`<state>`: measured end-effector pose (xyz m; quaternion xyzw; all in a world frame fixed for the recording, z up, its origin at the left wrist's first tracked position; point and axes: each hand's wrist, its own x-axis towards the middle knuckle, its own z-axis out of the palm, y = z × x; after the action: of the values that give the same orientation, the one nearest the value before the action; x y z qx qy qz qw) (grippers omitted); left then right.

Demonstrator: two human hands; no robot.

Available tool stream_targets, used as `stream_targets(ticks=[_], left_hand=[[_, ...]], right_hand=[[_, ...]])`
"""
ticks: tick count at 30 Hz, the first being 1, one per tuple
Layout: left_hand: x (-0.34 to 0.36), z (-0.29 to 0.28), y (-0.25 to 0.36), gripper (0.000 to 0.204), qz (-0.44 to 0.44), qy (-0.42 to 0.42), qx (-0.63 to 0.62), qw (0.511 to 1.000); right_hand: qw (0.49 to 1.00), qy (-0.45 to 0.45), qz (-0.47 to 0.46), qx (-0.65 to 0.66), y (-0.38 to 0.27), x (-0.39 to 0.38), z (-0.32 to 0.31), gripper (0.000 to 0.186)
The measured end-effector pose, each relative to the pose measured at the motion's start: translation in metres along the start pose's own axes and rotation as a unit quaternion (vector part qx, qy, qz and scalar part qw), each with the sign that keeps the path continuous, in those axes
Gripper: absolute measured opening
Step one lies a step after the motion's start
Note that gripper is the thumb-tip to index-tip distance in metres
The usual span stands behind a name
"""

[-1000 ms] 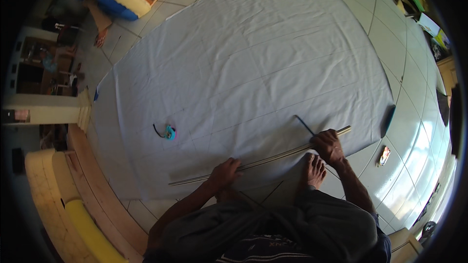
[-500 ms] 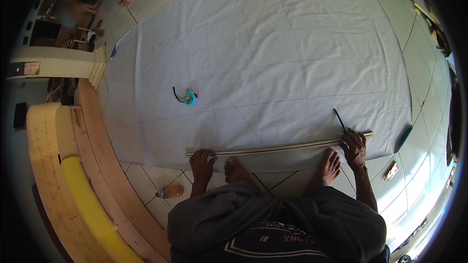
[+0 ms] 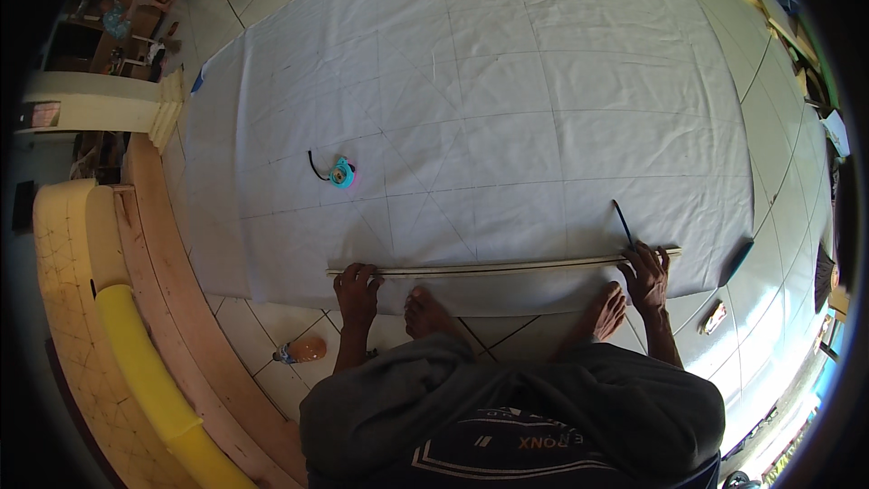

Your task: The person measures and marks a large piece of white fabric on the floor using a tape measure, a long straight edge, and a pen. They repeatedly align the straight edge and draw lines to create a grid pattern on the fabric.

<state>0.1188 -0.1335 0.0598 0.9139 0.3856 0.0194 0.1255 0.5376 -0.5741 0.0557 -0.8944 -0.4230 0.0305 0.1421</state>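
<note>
A long, thin pale strip (image 3: pixel 489 267) with a dark line along it lies crosswise on a large white cloth (image 3: pixel 507 145) marked with straight drawn lines. My left hand (image 3: pixel 357 295) grips the strip near its left end, fingers bent over the edge. Close to its right end, my right hand (image 3: pixel 646 278) presses and holds it. A dark, slim pencil-like stick (image 3: pixel 622 220) juts up from that hand's fingers; how it is held is partly hidden. Farther up the cloth sits a turquoise tape measure (image 3: pixel 340 173) with a black strap.
My bare feet (image 3: pixel 425 312) stand at the cloth's near edge. A bottle (image 3: pixel 300 350) of orange-brown liquid lies on the tiles at left. A dark, flat object (image 3: pixel 738 260) rests at the cloth's right edge, near a small phone-like item (image 3: pixel 714 318). Wooden steps (image 3: pixel 163 244) border the left.
The view has shifted a little. Both hands still hold the strip, whose left end has moved slightly away from me, so it lies straighter across the cloth.
</note>
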Motion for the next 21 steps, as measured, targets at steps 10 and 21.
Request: stream_targets(ticks=[10, 21], left_hand=[[0.001, 0.001, -0.008, 0.032, -0.007, -0.055, 0.022, 0.998], [0.000, 0.005, -0.012, 0.032, 0.001, -0.051, 0.021, 0.998]], right_hand=[[1.000, -0.013, 0.003, 0.019, 0.002, 0.003, -0.002, 0.032], [0.999, -0.027, 0.013, 0.039, 0.002, 0.000, -0.002, 0.030]])
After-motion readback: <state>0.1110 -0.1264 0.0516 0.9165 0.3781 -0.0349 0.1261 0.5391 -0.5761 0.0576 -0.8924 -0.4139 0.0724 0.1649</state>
